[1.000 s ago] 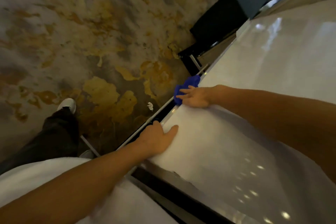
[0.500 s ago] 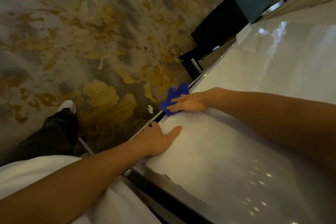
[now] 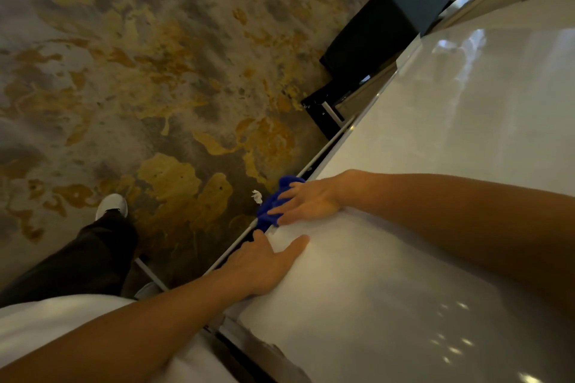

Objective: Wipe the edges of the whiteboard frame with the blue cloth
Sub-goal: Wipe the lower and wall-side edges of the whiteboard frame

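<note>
The whiteboard (image 3: 451,149) fills the right side, and its metal frame edge (image 3: 326,149) runs diagonally from lower left to upper right. A crumpled blue cloth (image 3: 273,202) lies on that edge. My right hand (image 3: 308,199) presses the cloth against the frame with straight fingers. Just below it, my left hand (image 3: 261,261) holds the same edge, thumb spread on the board's face and fingers reaching over the rim. The two hands are nearly touching.
Mottled grey and yellow carpet (image 3: 140,71) lies below the board. My leg in dark trousers and a white shoe (image 3: 112,205) stand at the left. A black and grey box (image 3: 389,28) and a black stand foot (image 3: 323,112) sit by the board's far end. A small white scrap (image 3: 257,196) lies on the floor.
My right hand has slid the blue cloth down along the frame edge toward my left hand. My left hand has stayed in place on the edge.
</note>
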Action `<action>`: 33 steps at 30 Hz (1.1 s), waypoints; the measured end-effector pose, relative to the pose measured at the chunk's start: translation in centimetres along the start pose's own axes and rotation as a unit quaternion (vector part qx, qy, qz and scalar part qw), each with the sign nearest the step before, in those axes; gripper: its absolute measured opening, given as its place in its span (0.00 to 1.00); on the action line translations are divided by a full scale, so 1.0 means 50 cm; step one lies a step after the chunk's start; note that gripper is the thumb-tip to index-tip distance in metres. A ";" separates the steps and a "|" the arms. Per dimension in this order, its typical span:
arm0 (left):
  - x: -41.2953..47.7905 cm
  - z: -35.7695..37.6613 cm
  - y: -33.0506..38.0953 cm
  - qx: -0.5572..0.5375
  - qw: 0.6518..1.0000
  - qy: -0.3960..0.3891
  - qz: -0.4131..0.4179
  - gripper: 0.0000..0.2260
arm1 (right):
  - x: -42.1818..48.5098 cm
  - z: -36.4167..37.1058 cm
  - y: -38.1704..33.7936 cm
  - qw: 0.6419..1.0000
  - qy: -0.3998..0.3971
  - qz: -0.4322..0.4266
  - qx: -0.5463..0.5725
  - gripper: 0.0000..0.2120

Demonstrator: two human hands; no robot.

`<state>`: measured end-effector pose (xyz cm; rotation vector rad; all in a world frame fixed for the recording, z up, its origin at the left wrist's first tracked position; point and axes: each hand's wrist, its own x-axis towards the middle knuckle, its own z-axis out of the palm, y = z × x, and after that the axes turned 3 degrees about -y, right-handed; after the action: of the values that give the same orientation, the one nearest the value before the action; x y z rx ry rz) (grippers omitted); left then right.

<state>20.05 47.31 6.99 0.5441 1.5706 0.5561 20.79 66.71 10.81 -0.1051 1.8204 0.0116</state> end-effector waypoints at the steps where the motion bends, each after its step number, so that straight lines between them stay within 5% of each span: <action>1: 0.004 -0.004 0.004 0.001 1.000 0.001 -0.001 0.55 | -0.006 -0.006 0.022 1.000 0.003 0.014 0.009 0.27; 6: 0.040 -0.014 0.023 -0.019 1.000 -0.023 -0.002 0.60 | -0.035 -0.015 0.172 0.964 0.025 0.241 0.112 0.34; 14: 0.162 -0.051 0.149 -0.034 0.995 -0.077 -0.052 0.57 | -0.013 0.001 0.182 0.989 0.055 0.095 0.098 0.30; 21: 0.263 -0.097 0.233 -0.213 0.949 -0.199 -0.122 0.52 | -0.053 -0.037 0.372 0.939 0.041 0.303 0.160 0.35; 28: 0.296 -0.116 0.303 -0.141 0.968 -0.207 -0.005 0.22 | -0.031 -0.030 0.288 0.987 0.046 0.088 0.125 0.24; 33: 0.371 -0.134 0.364 -0.154 0.956 -0.241 -0.064 0.25 | -0.065 -0.051 0.539 0.951 0.032 0.286 0.112 0.30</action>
<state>12.41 72.94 4.87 0.3061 1.0213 0.5115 17.03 93.62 13.29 0.5906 1.8472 0.2111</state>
